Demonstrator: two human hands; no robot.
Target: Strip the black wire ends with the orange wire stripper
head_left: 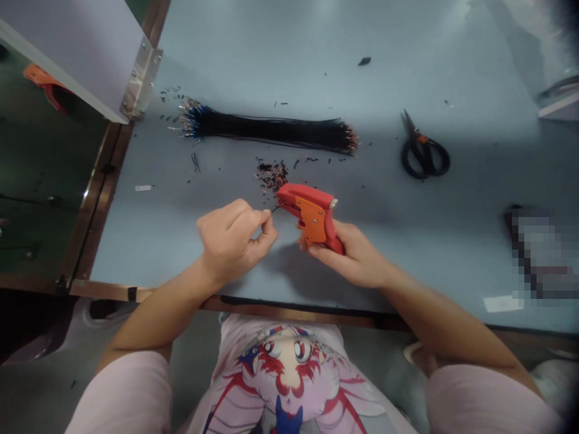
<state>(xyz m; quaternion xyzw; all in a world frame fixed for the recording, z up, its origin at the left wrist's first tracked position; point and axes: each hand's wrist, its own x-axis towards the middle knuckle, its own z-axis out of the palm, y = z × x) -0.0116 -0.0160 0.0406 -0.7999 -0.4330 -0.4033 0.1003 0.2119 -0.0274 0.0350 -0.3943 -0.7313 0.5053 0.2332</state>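
My right hand is shut around the grip of a red and orange hand crimping tool, with its nose pointing left. My left hand pinches a thin black wire between thumb and fingers, and the wire's end meets the tool's nose. The tip is hidden by the tool. Above the hands, a long bundle of black wires lies across the light blue table, with blue-tipped ends at the left and metal terminals at the right. A small heap of loose terminals sits just above the tool.
Black-handled scissors lie to the right of the bundle. Small scraps dot the tabletop. A white panel with a metal bracket stands at the far left corner, and a pixelated object lies at the right.
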